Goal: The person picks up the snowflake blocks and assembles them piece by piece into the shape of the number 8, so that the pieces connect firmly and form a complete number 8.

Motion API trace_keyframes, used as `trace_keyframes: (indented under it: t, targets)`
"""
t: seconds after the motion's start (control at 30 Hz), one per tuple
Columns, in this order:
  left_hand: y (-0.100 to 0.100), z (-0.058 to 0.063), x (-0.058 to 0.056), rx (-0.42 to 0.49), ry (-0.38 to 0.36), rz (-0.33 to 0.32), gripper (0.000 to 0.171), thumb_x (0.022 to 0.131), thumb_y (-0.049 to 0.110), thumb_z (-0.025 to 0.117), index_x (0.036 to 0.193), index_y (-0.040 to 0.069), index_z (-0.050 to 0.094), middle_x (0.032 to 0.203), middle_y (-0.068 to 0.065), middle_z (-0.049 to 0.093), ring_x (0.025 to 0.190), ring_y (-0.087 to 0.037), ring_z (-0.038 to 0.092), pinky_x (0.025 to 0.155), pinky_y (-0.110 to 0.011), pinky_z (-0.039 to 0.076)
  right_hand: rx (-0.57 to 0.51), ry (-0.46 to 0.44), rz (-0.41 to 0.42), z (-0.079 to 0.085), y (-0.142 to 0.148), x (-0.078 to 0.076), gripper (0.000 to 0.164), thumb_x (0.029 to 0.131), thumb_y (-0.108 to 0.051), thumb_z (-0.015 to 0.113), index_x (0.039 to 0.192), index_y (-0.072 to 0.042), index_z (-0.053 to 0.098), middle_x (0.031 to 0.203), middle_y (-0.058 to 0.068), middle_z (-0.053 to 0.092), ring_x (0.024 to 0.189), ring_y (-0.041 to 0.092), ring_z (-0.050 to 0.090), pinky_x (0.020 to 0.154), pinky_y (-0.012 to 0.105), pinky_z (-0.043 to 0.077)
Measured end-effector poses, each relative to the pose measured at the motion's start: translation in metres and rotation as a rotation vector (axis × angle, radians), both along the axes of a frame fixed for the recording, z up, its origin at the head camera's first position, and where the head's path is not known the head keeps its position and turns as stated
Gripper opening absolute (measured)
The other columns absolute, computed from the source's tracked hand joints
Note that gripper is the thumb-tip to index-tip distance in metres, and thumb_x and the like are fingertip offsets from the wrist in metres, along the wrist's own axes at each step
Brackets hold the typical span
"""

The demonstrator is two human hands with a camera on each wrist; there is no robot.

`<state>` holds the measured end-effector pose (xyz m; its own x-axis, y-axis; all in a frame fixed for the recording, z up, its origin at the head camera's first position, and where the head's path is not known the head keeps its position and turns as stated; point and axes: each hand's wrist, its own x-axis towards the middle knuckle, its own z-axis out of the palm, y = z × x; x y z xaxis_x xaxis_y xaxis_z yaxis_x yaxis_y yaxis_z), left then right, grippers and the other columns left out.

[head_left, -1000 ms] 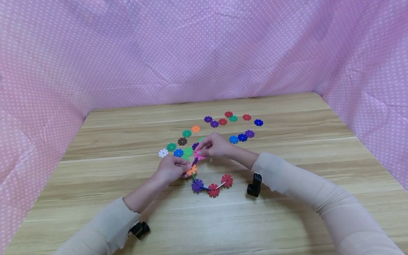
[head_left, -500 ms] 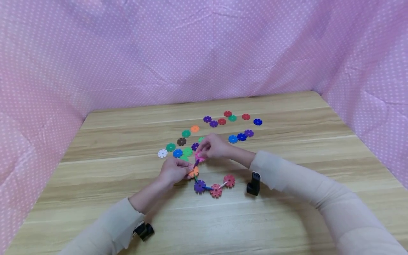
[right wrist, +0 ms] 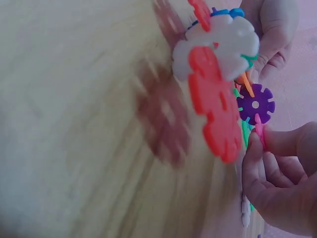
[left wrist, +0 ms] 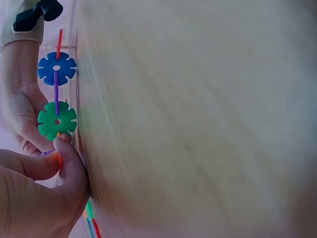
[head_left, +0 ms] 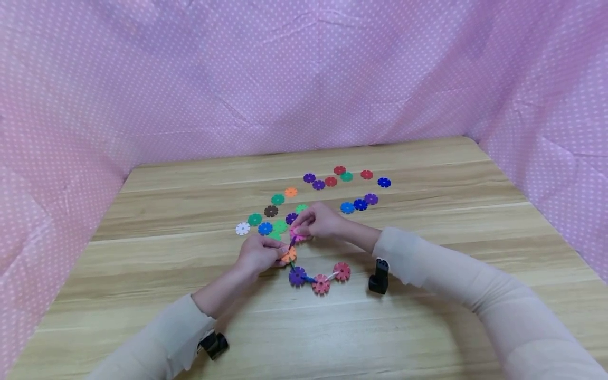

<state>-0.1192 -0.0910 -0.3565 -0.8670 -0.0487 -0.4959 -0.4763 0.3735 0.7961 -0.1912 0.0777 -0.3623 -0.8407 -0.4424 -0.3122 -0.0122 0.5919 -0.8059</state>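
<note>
In the head view, a curved chain of notched plastic discs hangs between and below both hands. My left hand (head_left: 258, 254) pinches its orange disc (head_left: 290, 256) between thumb and fingers. At the chain's upper end, my right hand (head_left: 320, 220) pinches a pink disc (head_left: 298, 236). A purple disc (right wrist: 268, 101) joins the pink and orange ones. Further along come a green disc (left wrist: 56, 119), another purple disc (head_left: 297, 276), a blue disc (left wrist: 48, 65), a red disc (head_left: 321, 285), a white disc (right wrist: 233, 39) and an end red disc (right wrist: 218, 114). Fingers partly hide the orange and pink discs.
Loose discs lie on the wooden table (head_left: 142, 253) beyond the hands, among them a white disc (head_left: 243, 228), a brown disc (head_left: 271, 211) and a dark blue disc (head_left: 384, 182). A pink dotted curtain (head_left: 304, 79) surrounds the table's back and sides.
Over the last second my left hand and the lower part of the chain have shifted slightly right. Both hands keep their pinch; the loose discs lie as before.
</note>
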Motion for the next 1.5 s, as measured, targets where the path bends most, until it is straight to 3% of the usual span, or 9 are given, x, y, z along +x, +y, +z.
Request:
trace_keyframes:
  t: [0.27,0.5,0.67,0.87,1.03,1.23,1.5]
  targets:
    - [-0.004,0.002,0.0,0.094,-0.022,0.05,0.021,0.092,0.0,0.06,0.111,-0.006,0.066,0.111,-0.02,0.067,0.072,-0.009,0.07,0.074,-0.024,0.06,-0.036,0.007,0.028,0.001,-0.002,-0.005,0.022,0.091,-0.011,0.064,0.112,-0.015,0.072,0.093,0.005,0.072,0.071,0.012,0.063,0.059,0.019,0.051]
    - [-0.005,0.003,0.011,0.192,-0.059,0.111,0.022,0.094,0.001,0.057,0.115,-0.005,0.061,0.114,-0.021,0.065,0.081,-0.016,0.074,0.079,-0.027,0.06,-0.135,-0.138,-0.067,0.003,-0.008,-0.004,0.025,0.085,-0.001,0.068,0.11,-0.005,0.07,0.094,0.013,0.074,0.071,0.013,0.069,0.068,0.025,0.06]
    - [-0.003,0.004,0.02,0.178,-0.079,0.068,0.02,0.094,0.004,0.058,0.111,-0.003,0.065,0.109,-0.019,0.068,0.079,-0.017,0.074,0.077,-0.028,0.06,-0.176,-0.215,-0.063,0.002,-0.008,0.0,0.023,0.083,0.004,0.068,0.106,0.0,0.07,0.097,0.016,0.074,0.068,0.012,0.069,0.071,0.028,0.061]
    - [-0.003,0.004,0.025,0.11,-0.049,-0.059,0.017,0.092,0.005,0.061,0.105,-0.003,0.069,0.096,-0.016,0.073,0.071,-0.017,0.073,0.07,-0.03,0.061,-0.168,-0.24,-0.005,0.002,-0.001,0.005,0.023,0.084,0.006,0.067,0.106,0.002,0.07,0.099,0.017,0.074,0.065,0.011,0.068,0.071,0.028,0.061]
    - [-0.004,0.011,0.019,0.06,-0.02,-0.09,0.019,0.091,0.007,0.063,0.106,-0.004,0.069,0.092,-0.016,0.074,0.069,-0.014,0.071,0.07,-0.029,0.061,-0.159,-0.251,0.016,0.001,0.003,0.005,0.024,0.084,0.003,0.067,0.108,0.0,0.07,0.098,0.016,0.074,0.069,0.012,0.07,0.074,0.029,0.061]
    - [-0.011,0.02,0.001,0.069,0.037,-0.091,0.026,0.092,0.008,0.061,0.113,-0.007,0.063,0.096,-0.021,0.073,0.073,-0.014,0.071,0.076,-0.029,0.061,-0.209,-0.299,-0.022,0.005,0.006,0.004,0.027,0.084,0.001,0.069,0.11,0.0,0.068,0.099,0.016,0.074,0.071,0.013,0.07,0.078,0.03,0.061]
    - [-0.012,0.017,-0.014,0.081,0.03,-0.122,0.028,0.091,0.011,0.065,0.114,-0.004,0.064,0.102,-0.019,0.072,0.071,-0.009,0.069,0.078,-0.028,0.06,-0.251,-0.321,-0.033,0.008,0.007,0.007,0.027,0.084,0.004,0.067,0.111,0.003,0.067,0.099,0.018,0.074,0.072,0.015,0.072,0.078,0.031,0.061]
